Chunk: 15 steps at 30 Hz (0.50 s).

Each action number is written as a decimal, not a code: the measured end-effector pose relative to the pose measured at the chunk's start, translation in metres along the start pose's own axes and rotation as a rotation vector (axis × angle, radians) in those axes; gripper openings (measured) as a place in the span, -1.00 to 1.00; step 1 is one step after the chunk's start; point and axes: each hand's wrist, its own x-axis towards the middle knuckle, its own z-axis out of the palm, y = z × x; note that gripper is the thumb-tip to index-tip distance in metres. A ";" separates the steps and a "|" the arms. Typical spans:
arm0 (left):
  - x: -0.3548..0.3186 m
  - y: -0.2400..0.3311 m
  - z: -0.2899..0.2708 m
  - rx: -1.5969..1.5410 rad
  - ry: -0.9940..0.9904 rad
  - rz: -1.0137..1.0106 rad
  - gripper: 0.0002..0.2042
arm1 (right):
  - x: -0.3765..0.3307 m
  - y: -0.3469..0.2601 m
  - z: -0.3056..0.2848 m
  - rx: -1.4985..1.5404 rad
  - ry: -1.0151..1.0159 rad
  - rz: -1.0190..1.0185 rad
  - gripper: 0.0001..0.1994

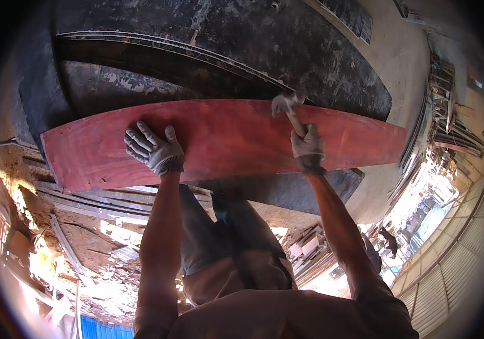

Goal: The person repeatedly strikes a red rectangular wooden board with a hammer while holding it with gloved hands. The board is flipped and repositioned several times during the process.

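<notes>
A long red wooden board lies crosswise in front of me. My left hand, in a pale glove, rests flat on its left part with the fingers spread. In my gloved right hand is a claw hammer, gripped by the handle over the right half of the board. The hammer's head is near the board's far edge and slightly blurred; I cannot tell whether it touches anything. Most of the handle is hidden by my fingers.
Beyond the red board lie large dark, scuffed panels, with a thin strip along one edge. Scrap wood and long planks litter the ground near my legs. More lumber is stacked at the right, beside a corrugated wall.
</notes>
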 end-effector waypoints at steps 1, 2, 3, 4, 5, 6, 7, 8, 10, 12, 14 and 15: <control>0.001 0.001 0.001 0.005 0.006 -0.008 -0.11 | 0.007 -0.008 -0.019 0.018 -0.034 0.004 -0.72; 0.001 0.001 0.002 0.017 0.003 -0.010 -0.11 | 0.011 -0.017 -0.037 0.052 -0.054 -0.010 -0.73; 0.002 0.002 0.002 -0.004 0.046 -0.005 -0.10 | 0.010 -0.025 -0.058 0.217 -0.236 0.180 -0.74; 0.002 0.002 0.002 -0.014 0.054 0.002 -0.11 | 0.009 -0.032 -0.082 0.406 -0.386 0.323 -0.74; 0.002 0.002 0.002 0.017 0.006 -0.008 -0.11 | 0.010 -0.040 -0.095 0.659 -0.532 0.391 -0.74; 0.001 0.002 0.002 0.010 0.006 -0.005 -0.11 | 0.007 -0.048 -0.107 0.486 -0.449 0.261 -0.77; 0.001 0.001 0.002 0.006 0.002 -0.001 -0.12 | 0.005 -0.054 -0.119 0.374 -0.366 0.072 -0.78; 0.000 0.001 0.002 0.011 0.003 -0.001 -0.12 | 0.002 -0.060 -0.127 0.275 -0.329 -0.047 -0.76; -0.001 0.000 0.001 0.023 -0.002 0.005 -0.11 | -0.004 -0.071 -0.135 0.327 -0.354 0.036 -0.68; -0.002 -0.001 0.002 0.011 0.015 0.009 -0.11 | -0.004 -0.080 -0.132 0.295 -0.360 0.039 -0.62; -0.002 -0.002 0.002 0.030 0.015 0.004 -0.11 | -0.001 -0.089 -0.125 0.127 -0.282 -0.019 -0.56; -0.001 -0.002 0.003 0.041 0.009 0.012 -0.11 | 0.004 -0.092 -0.120 0.027 -0.392 -0.040 -0.54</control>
